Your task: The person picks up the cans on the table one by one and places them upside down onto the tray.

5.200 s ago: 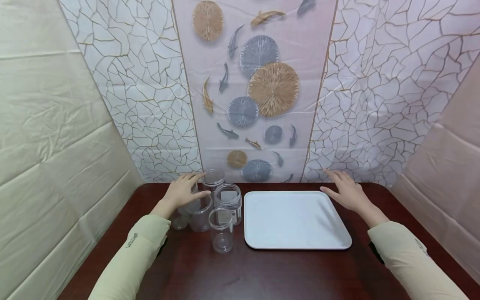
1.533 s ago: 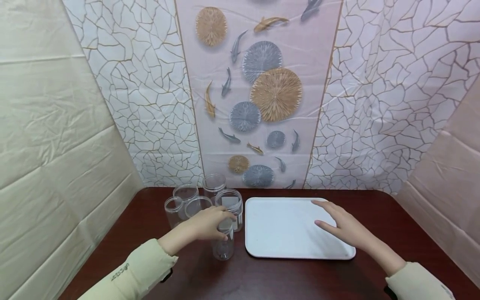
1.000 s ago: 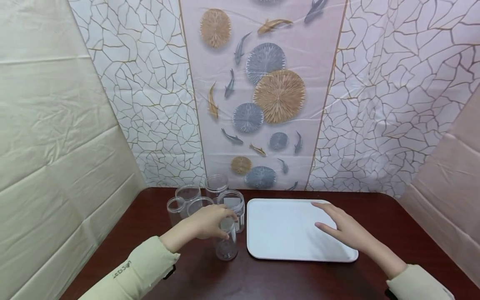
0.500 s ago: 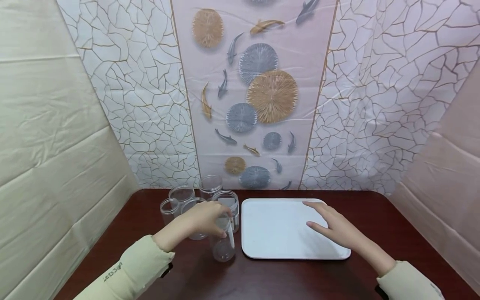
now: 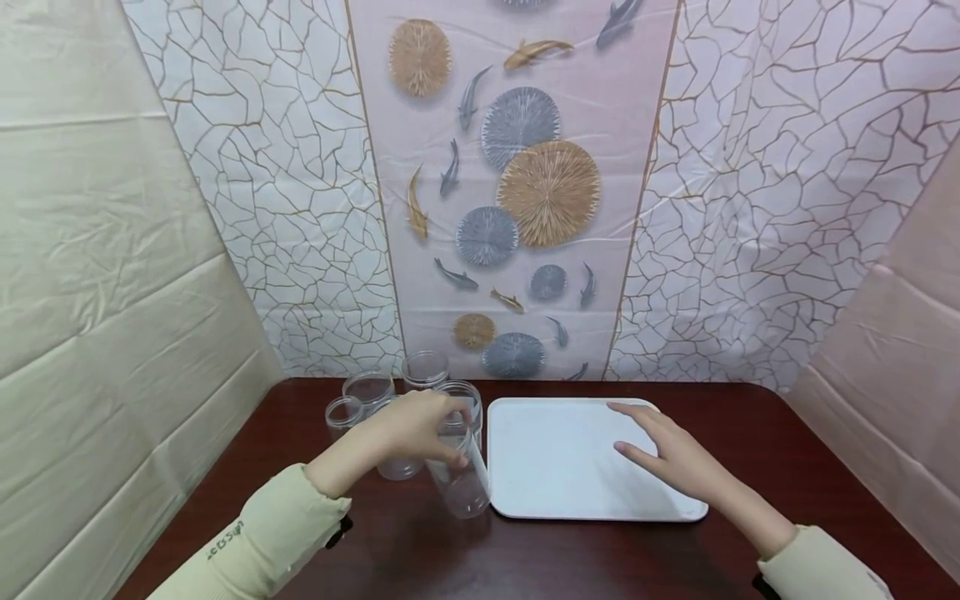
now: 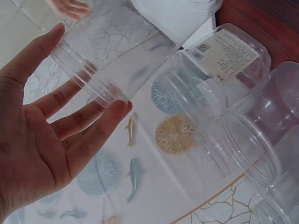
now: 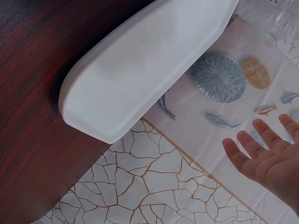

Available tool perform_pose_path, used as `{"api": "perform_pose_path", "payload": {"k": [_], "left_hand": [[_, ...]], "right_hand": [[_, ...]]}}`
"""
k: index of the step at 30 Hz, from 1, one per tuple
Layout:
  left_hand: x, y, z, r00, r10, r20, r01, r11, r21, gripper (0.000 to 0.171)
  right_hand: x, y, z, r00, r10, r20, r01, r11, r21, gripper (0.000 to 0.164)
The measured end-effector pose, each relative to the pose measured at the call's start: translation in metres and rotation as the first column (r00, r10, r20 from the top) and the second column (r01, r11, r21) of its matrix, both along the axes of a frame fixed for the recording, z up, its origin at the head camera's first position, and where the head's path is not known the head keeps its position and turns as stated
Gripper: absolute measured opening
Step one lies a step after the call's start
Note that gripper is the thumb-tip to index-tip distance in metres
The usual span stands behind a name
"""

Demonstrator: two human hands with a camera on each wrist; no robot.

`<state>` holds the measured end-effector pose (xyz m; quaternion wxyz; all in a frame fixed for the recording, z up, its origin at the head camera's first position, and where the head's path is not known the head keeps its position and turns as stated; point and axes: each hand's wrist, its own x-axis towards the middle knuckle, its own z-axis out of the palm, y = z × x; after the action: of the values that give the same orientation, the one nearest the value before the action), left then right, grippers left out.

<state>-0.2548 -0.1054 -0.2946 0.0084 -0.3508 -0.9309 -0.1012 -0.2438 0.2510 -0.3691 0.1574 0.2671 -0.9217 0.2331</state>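
My left hand [image 5: 416, 423] grips a clear plastic jar [image 5: 467, 492] by its rim, thumb on one side and fingers on the other. The jar leans, its base out to the right by the white tray's near left corner. In the left wrist view, the fingertips [image 6: 122, 106] press the ridged neck of the clear jar [image 6: 126, 51]. Behind the hand stands a labelled clear jar [image 6: 229, 53]. Over the right part of the white tray [image 5: 562, 458], my right hand [image 5: 678, 454] hovers with fingers spread and holds nothing.
More clear jars cluster at the back left, among them a narrow one [image 5: 345, 412], a wide one [image 5: 369, 385] and one by the wall [image 5: 425, 368]. Patterned cloth [image 5: 555, 275] hangs behind the dark red table [image 5: 360, 542].
My left hand has moved from the rear jars to the front one and gripped its rim. That jar now tilts, its base shifted right toward the tray. My right hand has come in over the tray.
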Motion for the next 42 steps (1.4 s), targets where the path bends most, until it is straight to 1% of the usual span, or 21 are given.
{"api": "perform_pose_path", "payload": {"k": [5, 10, 14, 17, 22, 26, 29, 32, 35, 39, 42], "left_hand": [[0.001, -0.003, 0.006, 0.999, 0.023, -0.039, -0.021, 0.997, 0.073, 0.042], [0.002, -0.002, 0.009, 0.995, 0.064, -0.072, -0.052, 0.986, 0.16, 0.042], [0.002, -0.002, 0.01, 0.995, 0.084, -0.058, -0.067, 0.966, 0.249, 0.043], [0.002, -0.002, 0.011, 0.995, 0.097, -0.031, -0.082, 0.945, 0.316, 0.046], [0.0, -0.004, 0.01, 0.994, 0.106, -0.022, -0.087, 0.901, 0.425, 0.049], [-0.002, -0.005, 0.01, 0.991, 0.132, 0.006, -0.117, 0.853, 0.509, 0.05], [-0.003, -0.006, 0.01, 0.989, 0.138, 0.049, -0.141, 0.81, 0.57, 0.049], [-0.006, -0.005, 0.008, 0.989, 0.121, 0.085, -0.148, 0.769, 0.622, 0.048], [-0.009, -0.005, 0.006, 0.991, 0.086, 0.106, -0.135, 0.73, 0.67, 0.047], [-0.011, -0.004, 0.003, 0.993, 0.041, 0.114, -0.111, 0.685, 0.72, 0.047], [-0.013, -0.004, 0.0, 0.992, 0.015, 0.128, -0.106, 0.654, 0.749, 0.048]], "right_hand": [[-0.001, -0.003, 0.005, 1.0, -0.006, 0.011, 0.006, 1.0, -0.017, 0.048], [-0.001, -0.006, 0.009, 1.0, -0.007, 0.008, 0.007, 0.999, -0.037, 0.048], [-0.001, -0.007, 0.01, 1.0, -0.007, 0.004, 0.007, 0.999, -0.048, 0.048], [-0.001, -0.008, 0.01, 1.0, -0.013, -0.009, 0.012, 0.998, -0.065, 0.048], [-0.001, -0.009, 0.011, 1.0, -0.024, -0.019, 0.022, 0.995, -0.1, 0.047], [-0.002, -0.01, 0.012, 0.999, -0.015, -0.036, 0.01, 0.991, -0.13, 0.046], [-0.001, -0.012, 0.012, 0.999, -0.015, -0.05, 0.007, 0.987, -0.162, 0.046], [0.001, -0.016, 0.012, 0.999, -0.021, -0.045, 0.011, 0.978, -0.209, 0.048], [0.005, -0.02, 0.013, 1.0, -0.018, -0.024, 0.011, 0.963, -0.268, 0.05], [0.008, -0.027, 0.016, 1.0, -0.003, 0.012, 0.007, 0.943, -0.332, 0.052], [0.009, -0.031, 0.019, 1.0, 0.004, 0.031, 0.007, 0.935, -0.355, 0.053]]}}
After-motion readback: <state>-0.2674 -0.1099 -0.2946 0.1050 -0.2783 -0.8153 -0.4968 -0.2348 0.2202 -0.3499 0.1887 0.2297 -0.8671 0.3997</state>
